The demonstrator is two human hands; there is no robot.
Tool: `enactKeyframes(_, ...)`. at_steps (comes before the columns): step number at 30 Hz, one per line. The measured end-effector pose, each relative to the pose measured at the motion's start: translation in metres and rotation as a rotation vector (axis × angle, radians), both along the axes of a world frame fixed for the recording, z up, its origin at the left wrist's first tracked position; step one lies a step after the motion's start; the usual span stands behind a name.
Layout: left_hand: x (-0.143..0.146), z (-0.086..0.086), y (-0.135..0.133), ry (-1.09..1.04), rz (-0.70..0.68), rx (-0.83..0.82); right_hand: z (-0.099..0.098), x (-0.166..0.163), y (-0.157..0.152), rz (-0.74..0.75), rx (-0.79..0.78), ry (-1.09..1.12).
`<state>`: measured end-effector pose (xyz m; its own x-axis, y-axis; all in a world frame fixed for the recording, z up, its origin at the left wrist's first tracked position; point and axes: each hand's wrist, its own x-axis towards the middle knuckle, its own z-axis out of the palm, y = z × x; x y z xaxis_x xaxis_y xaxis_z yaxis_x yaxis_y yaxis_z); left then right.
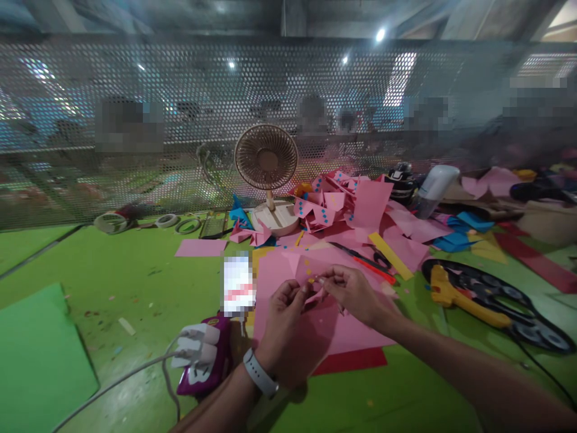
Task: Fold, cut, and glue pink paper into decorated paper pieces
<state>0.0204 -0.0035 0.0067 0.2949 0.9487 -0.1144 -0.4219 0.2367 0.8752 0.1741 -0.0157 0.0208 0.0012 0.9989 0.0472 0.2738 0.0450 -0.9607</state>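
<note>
My left hand (288, 310), with a white watch band on its wrist, is closed in a pinch over a stack of pink paper sheets (288, 337). Facing it, my right hand (354, 294) pinches too, the two sets of fingertips almost meeting. Between them shows a tiny yellowish bit, too small to name; which fingers hold it I cannot tell. Small yellow spots (307, 263) lie on the pink paper just beyond. A dark red sheet (351, 361) sticks out under the stack. Black-handled scissors (382, 258) and a red-orange stick-like tool (376, 270) rest by its far right edge.
A lit phone (238, 282) and a purple power strip (202, 373) with white plugs and cables lie left. Behind stand a fan (267, 159) and a heap of folded pink paper (329, 201). At right, a yellow glue gun (469, 300) rests on a black tray (532, 319).
</note>
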Motion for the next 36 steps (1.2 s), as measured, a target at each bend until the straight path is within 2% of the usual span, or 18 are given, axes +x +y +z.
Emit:
enactKeyframes(10,0.0,-0.004,0.002,0.008,-0.031,-0.012,-0.003,-0.003,0.001,-0.024,0.027,0.0)
enactKeyframes(17,-0.001,0.005,-0.001,-0.002,-0.018,-0.03,0.0,-0.004,0.0,-0.001,0.063,-0.011)
enactKeyframes(27,-0.004,-0.004,0.005,0.105,-0.022,0.079,0.005,0.004,0.008,-0.001,-0.037,0.049)
enactKeyframes(29,-0.004,-0.003,0.005,0.127,-0.013,0.093,0.004,0.01,0.013,-0.056,0.064,0.016)
enactKeyframes(33,-0.004,-0.002,0.003,0.11,-0.001,0.082,0.002,0.023,0.02,-0.213,0.43,-0.228)
enactKeyframes(34,-0.004,-0.002,0.003,0.111,0.003,0.076,0.002,0.024,0.021,-0.214,0.463,-0.285)
enactKeyframes(36,-0.004,-0.001,0.001,0.118,0.009,0.064,0.001,0.027,0.023,-0.12,0.401,-0.331)
